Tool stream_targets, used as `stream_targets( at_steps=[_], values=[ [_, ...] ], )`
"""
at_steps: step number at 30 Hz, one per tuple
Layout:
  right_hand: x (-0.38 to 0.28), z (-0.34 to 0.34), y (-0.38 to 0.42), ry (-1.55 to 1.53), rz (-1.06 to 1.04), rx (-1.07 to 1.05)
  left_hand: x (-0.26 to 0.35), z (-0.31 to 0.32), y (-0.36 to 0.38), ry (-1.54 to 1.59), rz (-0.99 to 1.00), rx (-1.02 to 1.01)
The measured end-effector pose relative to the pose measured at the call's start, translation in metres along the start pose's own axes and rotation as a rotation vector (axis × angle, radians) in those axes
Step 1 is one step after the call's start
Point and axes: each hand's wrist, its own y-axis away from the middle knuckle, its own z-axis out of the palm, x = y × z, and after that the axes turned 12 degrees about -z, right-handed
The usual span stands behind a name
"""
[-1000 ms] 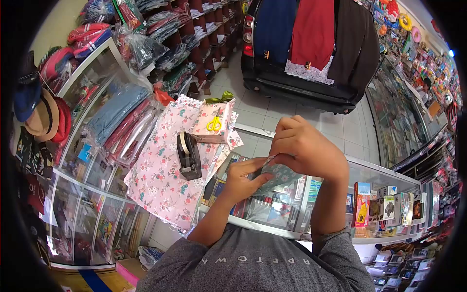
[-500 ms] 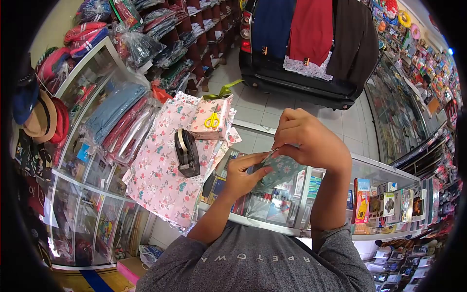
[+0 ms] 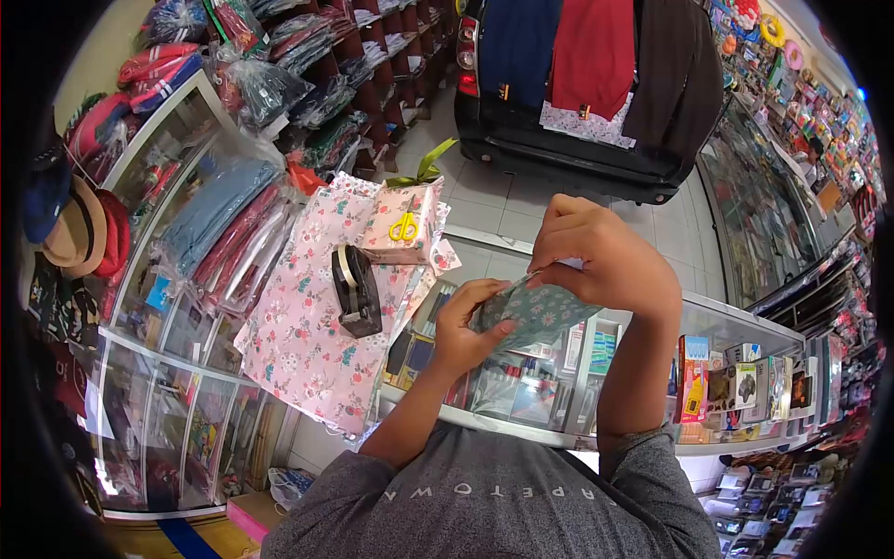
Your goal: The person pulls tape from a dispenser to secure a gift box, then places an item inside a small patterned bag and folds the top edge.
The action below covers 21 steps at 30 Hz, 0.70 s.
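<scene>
A green floral packet (image 3: 535,315) is held up over the glass counter. My left hand (image 3: 470,326) grips its left side, thumb in front. At its top edge, my right hand (image 3: 582,252) pinches it between thumb and fingers. To the left, pink floral paper sheets (image 3: 303,326) lie spread out, with a black tape dispenser (image 3: 357,296) on them. Behind the dispenser is a pink floral box (image 3: 382,244), with yellow scissors (image 3: 403,226) on its top and a green ribbon (image 3: 430,163) at its far edge.
The glass counter (image 3: 521,434) runs below my hands, with small boxes (image 3: 692,382) at its right. Plastic-wrapped clothes (image 3: 219,214) lie on a display case at the left. Trousers (image 3: 593,61) hang over a vehicle's rear (image 3: 559,168) beyond the counter.
My right hand has shifted slightly right along the packet's top edge, and more of the packet's floral surface shows. My left hand still holds its side.
</scene>
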Motion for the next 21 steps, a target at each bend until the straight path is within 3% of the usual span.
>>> stream_targets(
  at_steps=[5,13,21],
  values=[
    [-0.001,0.0,-0.002,-0.013,0.01,-0.011,-0.005,0.006,0.003,-0.098,0.093,0.08],
    [-0.005,-0.003,0.004,-0.078,0.051,0.028,0.01,-0.003,0.003,-0.002,0.086,-0.035],
    [-0.041,-0.022,0.019,-0.012,0.221,-0.018,0.079,-0.007,-0.008,-0.229,0.176,-0.048]
  ],
)
